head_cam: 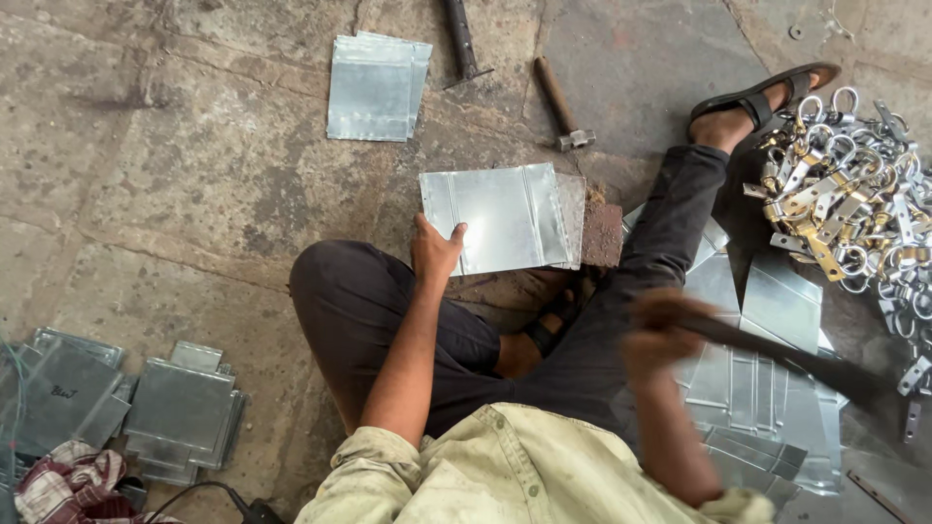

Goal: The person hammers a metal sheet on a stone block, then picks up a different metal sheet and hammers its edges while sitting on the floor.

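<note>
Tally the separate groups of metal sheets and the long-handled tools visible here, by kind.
Sheet metal groups: 4 (held sheet under the left hand, floor stack, left piles, right pile)
Hammers on floor: 2 ()
Tool in right hand: 1 (, blurred)
Total: 7

A worn stone floor [175, 165] of large grey slabs, stained and cracked along the joints, fills the view under soft, even daylight. Stacks of metal sheets [374, 87] lie on it at the top and lower left, a hammer [561, 105] at the top, and a pile of metal rings [854, 194] at the right.
</note>
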